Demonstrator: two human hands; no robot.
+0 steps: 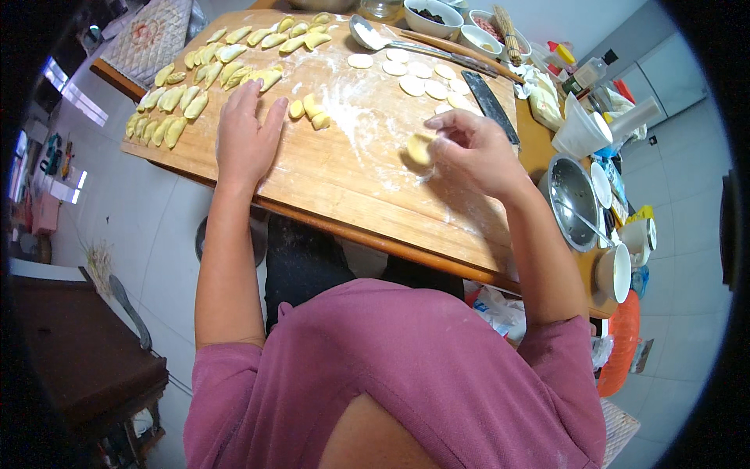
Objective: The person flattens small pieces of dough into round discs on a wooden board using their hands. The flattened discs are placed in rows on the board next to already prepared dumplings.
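Note:
Between the thumb and fingers of my right hand is a round, pale yellow dough piece, slightly blurred, just over the floured wooden board. My left hand lies at the board's left part, thumb spread, holding nothing that I can see. Its fingertips reach a yellow folded dumpling; whether they touch it I cannot tell. Several small dough lumps sit to the right of that hand. Rows of folded dumplings cover the far left. Flat round wrappers lie at the far right, beside a dark flat blade.
A metal ladle with flour and a wooden rolling pin lie along the back. Bowls stand behind them. On the table's right are a steel bowl with a utensil, a white cup and a plastic container.

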